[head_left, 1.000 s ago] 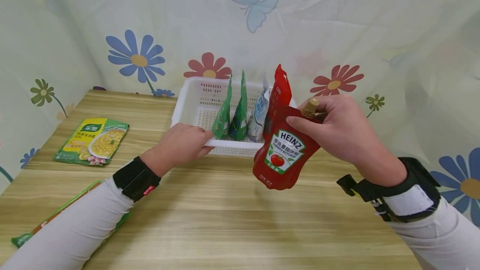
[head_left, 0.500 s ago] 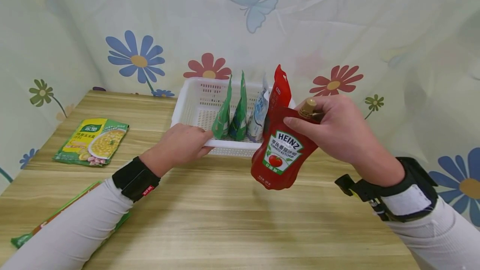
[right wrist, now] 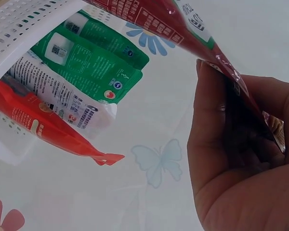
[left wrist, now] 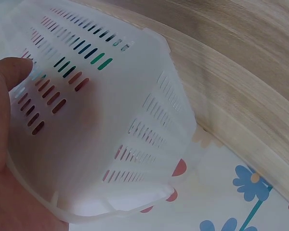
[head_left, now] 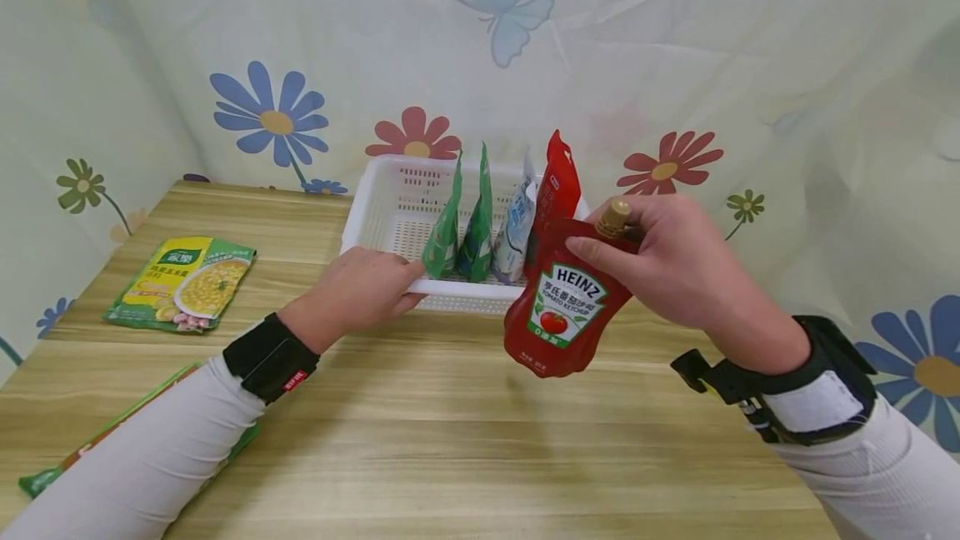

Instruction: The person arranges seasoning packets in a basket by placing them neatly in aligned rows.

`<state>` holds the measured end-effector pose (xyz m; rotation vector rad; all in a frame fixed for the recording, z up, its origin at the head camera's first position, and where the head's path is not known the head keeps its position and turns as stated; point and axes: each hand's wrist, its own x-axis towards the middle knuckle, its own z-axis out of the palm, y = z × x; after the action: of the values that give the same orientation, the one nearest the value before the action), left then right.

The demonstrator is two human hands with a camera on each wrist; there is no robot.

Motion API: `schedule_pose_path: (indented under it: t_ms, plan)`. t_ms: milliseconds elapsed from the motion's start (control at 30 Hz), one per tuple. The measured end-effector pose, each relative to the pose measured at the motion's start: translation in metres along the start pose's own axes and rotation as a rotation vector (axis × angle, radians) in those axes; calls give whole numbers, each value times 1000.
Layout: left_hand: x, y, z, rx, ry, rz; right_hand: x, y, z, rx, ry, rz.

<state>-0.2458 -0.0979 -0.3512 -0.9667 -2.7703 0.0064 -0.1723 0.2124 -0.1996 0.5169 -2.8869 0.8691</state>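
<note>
My right hand (head_left: pixel 675 261) pinches a red ketchup pouch (head_left: pixel 562 307) near its gold cap (head_left: pixel 615 215), holding it in the air before the basket's front right corner. The pouch hangs tilted, label facing me. My left hand (head_left: pixel 363 286) grips the front rim of a white plastic basket (head_left: pixel 360 215); in the left wrist view the thumb lies against the slotted wall (left wrist: pixel 86 125). Inside stand two green packets (head_left: pixel 446 232) on edge, a white-and-blue packet (head_left: pixel 517 227) and a red packet (head_left: pixel 558 182), which the ketchup pouch partly hides.
A yellow-green soup packet (head_left: pixel 187 283) lies flat on the wooden table (head_left: pixel 465 448) at the left. Under my left forearm is a green-and-brown packet (head_left: pixel 82 461), partly covered. A flowered cloth (head_left: pixel 645 48) hangs behind the basket.
The ketchup pouch and right hand have shifted very slightly left. My left hand stays on the basket rim, and the packets stand as before.
</note>
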Motion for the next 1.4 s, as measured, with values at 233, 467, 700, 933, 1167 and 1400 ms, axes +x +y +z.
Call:
schedule_pose_path:
  t_ms: [233,467,700,933,1167,1400]
  plan:
    - [0,0,0,3,-1,1,0,0,1,-30,-8,-22]
    - [0,0,-1,-7,-14,-2,1,0,2,-38,4,-41]
    - [0,-1,1,2,-16,-1,2,-2,2,-19,19,-42]
    - [0,-1,-1,-12,-19,5,3,-4,4,-5,37,-40]
    - [0,-2,-5,-92,-41,15,4,-7,4,21,46,-39]
    - [5,7,-16,-221,27,46,6,-11,4,25,45,-50]
